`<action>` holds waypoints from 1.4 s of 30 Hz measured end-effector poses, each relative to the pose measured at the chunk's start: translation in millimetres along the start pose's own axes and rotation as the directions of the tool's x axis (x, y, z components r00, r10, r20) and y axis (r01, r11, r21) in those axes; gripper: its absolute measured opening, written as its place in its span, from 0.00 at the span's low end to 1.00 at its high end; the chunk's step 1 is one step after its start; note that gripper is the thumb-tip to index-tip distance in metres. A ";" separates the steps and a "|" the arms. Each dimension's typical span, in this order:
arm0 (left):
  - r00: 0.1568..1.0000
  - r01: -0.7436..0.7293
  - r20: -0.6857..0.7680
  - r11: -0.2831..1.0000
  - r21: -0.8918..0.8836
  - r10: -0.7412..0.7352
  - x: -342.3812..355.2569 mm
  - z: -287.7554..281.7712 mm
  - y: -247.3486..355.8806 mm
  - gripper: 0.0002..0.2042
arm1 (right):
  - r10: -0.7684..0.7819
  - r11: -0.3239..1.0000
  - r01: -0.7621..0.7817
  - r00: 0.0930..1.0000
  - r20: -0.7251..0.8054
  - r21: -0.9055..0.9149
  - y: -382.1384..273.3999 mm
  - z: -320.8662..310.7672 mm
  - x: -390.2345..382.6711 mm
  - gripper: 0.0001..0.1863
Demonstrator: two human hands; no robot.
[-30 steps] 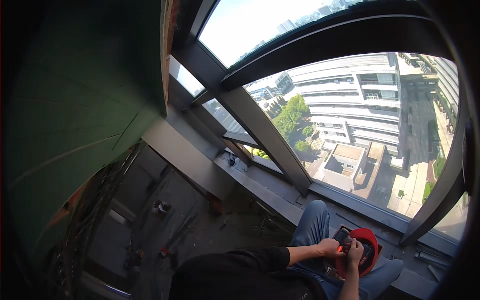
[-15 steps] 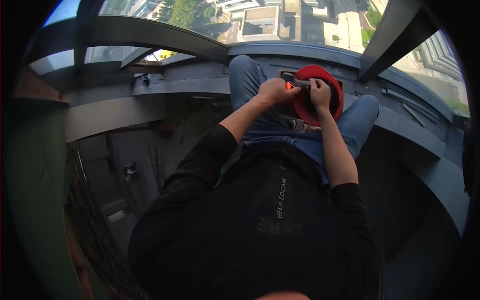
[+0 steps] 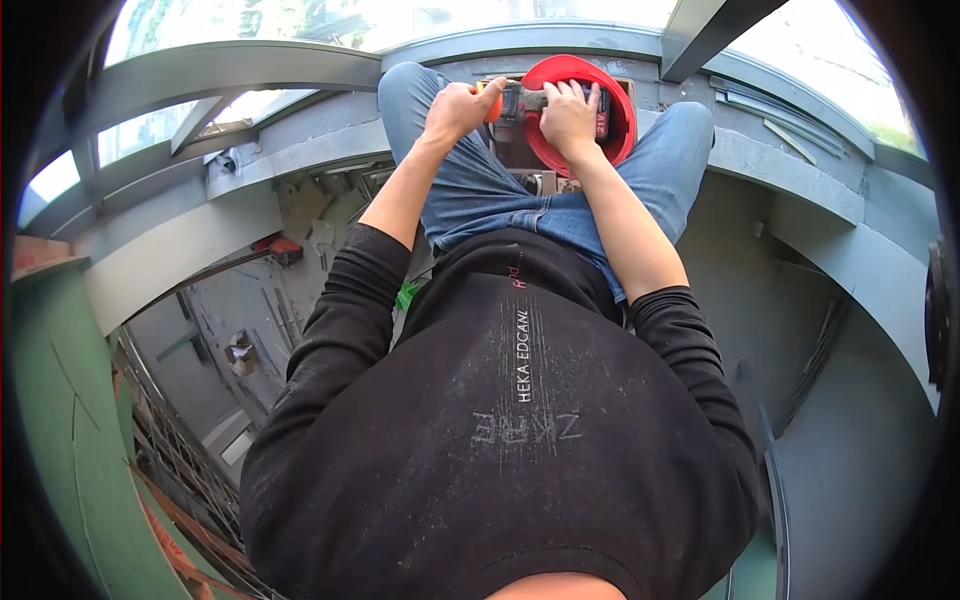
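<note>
Both hands: on a cordless tool (image 3: 520, 100) over the red helmet (image 3: 615, 115) between my knees.
Left hand (image 3: 455, 105): closed on its orange grip.
Right hand (image 3: 568, 115): flat on its body, fingers loose.
Risk: I judge a slip could tip the tool off toward the shaft (image 3: 220, 330) at my left.

My left grip (image 3: 455, 108) and right grip (image 3: 568, 115) sit side by side on the tool (image 3: 522, 101), which lies across the hard hat (image 3: 620, 125) between my knees, with the window ledge (image 3: 790, 165) beyond.
</note>
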State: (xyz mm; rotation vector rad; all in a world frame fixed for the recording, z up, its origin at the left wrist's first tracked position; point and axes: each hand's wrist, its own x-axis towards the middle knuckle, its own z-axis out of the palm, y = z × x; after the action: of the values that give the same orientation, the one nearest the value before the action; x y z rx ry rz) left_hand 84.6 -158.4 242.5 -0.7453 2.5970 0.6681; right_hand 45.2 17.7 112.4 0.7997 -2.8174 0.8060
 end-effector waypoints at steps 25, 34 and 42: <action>0.980 0.001 -0.188 0.956 -0.293 -0.058 -7.3 -1.4 -27.4 0.36 | -0.097 0.992 0.110 0.974 0.204 -0.056 27.8 34.6 11.8 0.12; 0.976 0.018 -0.202 0.952 -0.306 -0.083 -6.1 0.3 -32.1 0.34 | 0.056 0.996 -0.035 0.964 0.260 -0.086 42.9 30.1 10.2 0.14; 0.986 0.004 -0.157 0.954 -0.300 -0.053 5.2 13.7 -47.8 0.38 | 0.035 0.999 -0.035 0.960 0.276 -0.005 44.2 35.4 12.9 0.15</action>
State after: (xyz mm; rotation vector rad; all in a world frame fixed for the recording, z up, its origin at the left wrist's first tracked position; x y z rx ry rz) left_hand 110.4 -189.1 212.6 -0.9633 2.6560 1.0486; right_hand 12.9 25.3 64.7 0.9315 -3.0826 0.7521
